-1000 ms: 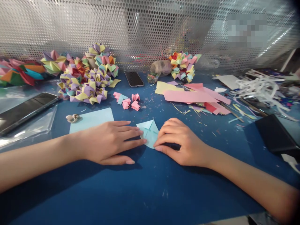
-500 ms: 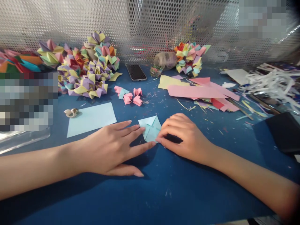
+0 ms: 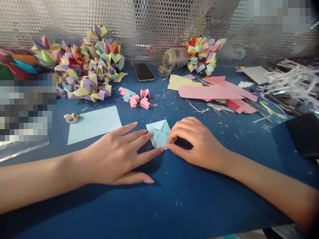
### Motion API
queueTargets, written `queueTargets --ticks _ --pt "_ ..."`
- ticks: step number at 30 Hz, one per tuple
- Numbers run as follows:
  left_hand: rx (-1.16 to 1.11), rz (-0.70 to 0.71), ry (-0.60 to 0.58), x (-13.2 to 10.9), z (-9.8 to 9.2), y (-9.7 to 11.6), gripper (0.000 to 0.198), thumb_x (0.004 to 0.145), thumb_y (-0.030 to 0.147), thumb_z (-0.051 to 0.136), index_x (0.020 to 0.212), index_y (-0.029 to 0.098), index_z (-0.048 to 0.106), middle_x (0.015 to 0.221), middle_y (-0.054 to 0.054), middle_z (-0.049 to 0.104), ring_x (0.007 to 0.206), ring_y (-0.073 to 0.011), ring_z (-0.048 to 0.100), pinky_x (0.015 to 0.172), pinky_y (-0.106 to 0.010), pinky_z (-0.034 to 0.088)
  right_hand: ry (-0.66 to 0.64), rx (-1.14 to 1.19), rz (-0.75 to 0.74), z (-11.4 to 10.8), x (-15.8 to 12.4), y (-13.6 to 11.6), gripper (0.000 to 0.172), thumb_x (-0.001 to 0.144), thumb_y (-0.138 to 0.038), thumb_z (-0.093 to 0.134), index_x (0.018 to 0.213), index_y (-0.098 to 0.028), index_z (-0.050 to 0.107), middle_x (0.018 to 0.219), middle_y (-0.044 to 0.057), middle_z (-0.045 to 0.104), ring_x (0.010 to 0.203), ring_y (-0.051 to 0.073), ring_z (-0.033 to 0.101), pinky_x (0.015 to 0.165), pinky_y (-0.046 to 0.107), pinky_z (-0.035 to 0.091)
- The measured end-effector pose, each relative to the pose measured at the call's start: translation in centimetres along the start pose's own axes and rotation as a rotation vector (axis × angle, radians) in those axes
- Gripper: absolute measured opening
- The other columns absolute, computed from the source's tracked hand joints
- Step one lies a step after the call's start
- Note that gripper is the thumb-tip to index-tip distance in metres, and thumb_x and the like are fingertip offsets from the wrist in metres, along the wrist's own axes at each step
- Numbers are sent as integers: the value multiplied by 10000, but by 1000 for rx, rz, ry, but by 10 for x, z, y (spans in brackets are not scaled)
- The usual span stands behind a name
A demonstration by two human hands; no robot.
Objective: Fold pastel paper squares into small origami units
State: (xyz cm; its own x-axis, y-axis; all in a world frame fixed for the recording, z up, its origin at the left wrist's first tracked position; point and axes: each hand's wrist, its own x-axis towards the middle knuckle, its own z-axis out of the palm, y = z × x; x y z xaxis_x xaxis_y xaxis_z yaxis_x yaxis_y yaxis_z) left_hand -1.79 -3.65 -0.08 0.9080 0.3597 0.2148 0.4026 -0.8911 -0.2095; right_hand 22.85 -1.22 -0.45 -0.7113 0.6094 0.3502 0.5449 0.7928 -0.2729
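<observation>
A small light blue folded paper square (image 3: pixel 159 131) lies on the blue table, with triangular flaps and crease lines on its top. My left hand (image 3: pixel 119 154) is spread flat, its fingertips touching the square's left side and lower corner. At the right edge of the paper, my right hand (image 3: pixel 196 142) is closed in a pinch, thumb and fingertips on the lower right corner. Left of the square, partly behind my left hand, lies a light blue paper sheet (image 3: pixel 96 124). Rings or an earring-like metal piece (image 3: pixel 71 117) rest on its upper left corner.
Small pink and blue folded pieces (image 3: pixel 134 98) lie ahead. Folded-paper clusters (image 3: pixel 87 76) stand at the back left, another (image 3: pixel 205 54) at the back right. A phone (image 3: pixel 143 72) lies between. Paper strips (image 3: pixel 211 92) and white shreds (image 3: pixel 296 79) are rightward, near a black object (image 3: pixel 302 134).
The view has shifted slightly, so the background sits a little higher. Both hands stay at the folded paper; the right fingers shift only slightly at its corner.
</observation>
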Motion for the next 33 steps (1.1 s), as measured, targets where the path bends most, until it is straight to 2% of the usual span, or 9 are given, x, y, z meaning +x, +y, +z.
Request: queueTargets --ticks 4,8,13,24,29,33 --pt "-20 -10 -33 1 0 -1 588 904 591 351 1350 226 470 1264 -177 577 1096 -324 599 973 -551 427 31 -5 -29 -2 -2 2 144 864 -278 576 750 -190 583 740 15 622 722 159 533 763 353 375" --pt "-49 -38 -45 1 -1 -1 574 900 594 360 1344 249 473 1269 -164 564 1081 -322 600 973 -570 411 77 -53 -217 -11 -6 2 115 846 -244 551 818 -219 660 731 11 623 718 165 535 801 402 387" --pt "-46 -39 -41 0 0 0 571 901 591 359 1333 239 485 1269 -164 560 1087 -319 593 994 -563 387 8 -154 -387 -17 -8 0 186 833 -216 538 948 -226 684 761 3 637 707 160 535 864 446 387" --pt "-14 -35 -64 0 -1 1 585 901 600 348 1358 251 455 1283 -167 559 1102 -322 594 1003 -560 380 19 -197 -379 -22 -7 4 155 821 -215 535 738 -240 664 703 -3 624 677 160 518 872 448 388" --pt "-36 -13 -43 0 -2 -3 585 909 584 350 1341 208 471 1267 -162 578 1107 -308 594 1022 -542 369 62 -171 -302 -14 -5 3 119 839 -282 568 786 -204 640 749 24 637 720 170 533 854 421 399" --pt "-56 14 -24 2 -3 -9 535 933 532 346 1305 181 505 1237 -137 601 1095 -279 596 1018 -499 390 59 -162 -223 -6 -3 5 195 862 -362 568 830 -185 642 806 54 635 785 187 535 829 400 393"
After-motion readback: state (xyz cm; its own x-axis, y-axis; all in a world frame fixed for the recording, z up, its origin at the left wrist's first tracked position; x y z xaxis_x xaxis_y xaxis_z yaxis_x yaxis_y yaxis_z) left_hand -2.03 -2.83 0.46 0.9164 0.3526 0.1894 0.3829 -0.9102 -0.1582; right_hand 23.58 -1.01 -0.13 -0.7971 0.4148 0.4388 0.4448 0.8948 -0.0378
